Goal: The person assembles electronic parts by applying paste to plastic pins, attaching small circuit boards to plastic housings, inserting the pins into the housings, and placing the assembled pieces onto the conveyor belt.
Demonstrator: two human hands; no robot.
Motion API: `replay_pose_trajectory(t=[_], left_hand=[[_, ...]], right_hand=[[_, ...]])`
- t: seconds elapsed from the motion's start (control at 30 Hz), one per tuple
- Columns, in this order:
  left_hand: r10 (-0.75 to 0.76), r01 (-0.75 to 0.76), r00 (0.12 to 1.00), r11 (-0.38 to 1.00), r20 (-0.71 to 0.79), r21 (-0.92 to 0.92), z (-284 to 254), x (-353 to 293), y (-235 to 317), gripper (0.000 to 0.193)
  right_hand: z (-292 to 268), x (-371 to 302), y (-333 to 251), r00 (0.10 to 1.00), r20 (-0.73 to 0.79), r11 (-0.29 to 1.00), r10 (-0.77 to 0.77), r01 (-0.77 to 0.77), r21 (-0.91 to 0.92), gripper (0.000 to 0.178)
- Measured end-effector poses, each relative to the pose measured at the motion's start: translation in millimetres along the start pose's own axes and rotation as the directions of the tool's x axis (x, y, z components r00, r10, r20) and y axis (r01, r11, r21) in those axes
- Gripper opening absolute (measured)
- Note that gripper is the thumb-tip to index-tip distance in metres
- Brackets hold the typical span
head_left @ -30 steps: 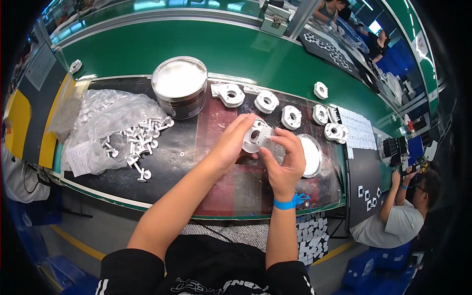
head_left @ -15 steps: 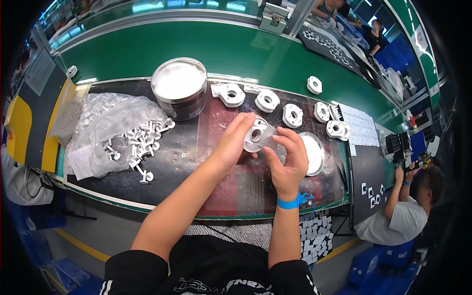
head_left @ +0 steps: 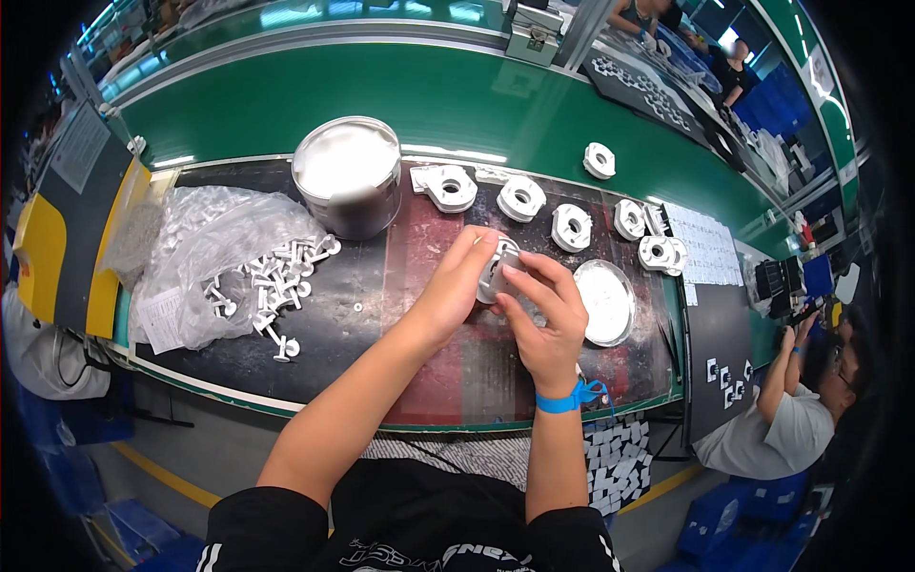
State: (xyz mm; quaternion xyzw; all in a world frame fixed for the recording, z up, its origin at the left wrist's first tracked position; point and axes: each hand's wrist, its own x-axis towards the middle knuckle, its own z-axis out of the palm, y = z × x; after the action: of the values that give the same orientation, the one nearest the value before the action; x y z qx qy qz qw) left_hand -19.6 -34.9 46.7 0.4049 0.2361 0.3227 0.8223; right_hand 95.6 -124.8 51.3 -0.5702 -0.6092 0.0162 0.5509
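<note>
Above the middle of the bench, my left hand (head_left: 456, 294) grips a white round plastic housing (head_left: 488, 276) with a hole in its middle. My right hand (head_left: 548, 319), a blue band at its wrist, pinches a flat greyish side of the same housing between thumb and fingers. The part is tilted, and my fingers cover much of it. Just beyond my hands lie similar white housings (head_left: 572, 229) in a loose row. A round shallow dish (head_left: 606, 303) with white content sits right of my right hand.
A large can (head_left: 357, 212) with a white top stands at the back left. Left of it, a clear plastic bag (head_left: 205, 238) spills white disc-headed pegs (head_left: 276, 281). Dark tweezers (head_left: 667, 343) lie by the right edge. A co-worker (head_left: 786, 429) sits at the right.
The housing has turned from facing me to a more edge-on tilt. My right hand has shifted slightly left, its fingers nearer my left hand.
</note>
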Motion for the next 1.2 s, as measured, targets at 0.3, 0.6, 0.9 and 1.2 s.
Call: replay_pose_trajectory(t=[0.3, 0.6, 0.9, 1.2], left_hand=[[0.301, -0.288, 0.953, 0.877, 0.027, 0.384, -19.1, 5.3, -10.2, 0.033], [0.196, -0.206, 0.978, 0.942, 0.066, 0.264, -6.6, 4.4, -16.7, 0.031], [0.055, -0.061, 0.997, 0.993, 0.059, 0.097, -1.9, 1.9, -11.6, 0.040], [-0.149, 0.158, 0.983, 0.984, 0.103, -0.081, -2.1, 4.6, -21.8, 0.045]], right_hand=[[8.2, 2.2, -3.7, 0.999, 0.041, 0.999, 0.033, -0.033, 0.011, 0.032], [2.9, -4.9, -9.9, 0.996, 0.049, 0.996, 0.078, -0.076, -0.051, 0.032], [2.3, 1.6, -10.7, 0.980, 0.014, 0.980, 0.197, -0.197, 0.008, 0.035], [-7.4, 4.9, -5.2, 0.940, 0.071, 0.942, 0.333, -0.334, 0.006, 0.048]])
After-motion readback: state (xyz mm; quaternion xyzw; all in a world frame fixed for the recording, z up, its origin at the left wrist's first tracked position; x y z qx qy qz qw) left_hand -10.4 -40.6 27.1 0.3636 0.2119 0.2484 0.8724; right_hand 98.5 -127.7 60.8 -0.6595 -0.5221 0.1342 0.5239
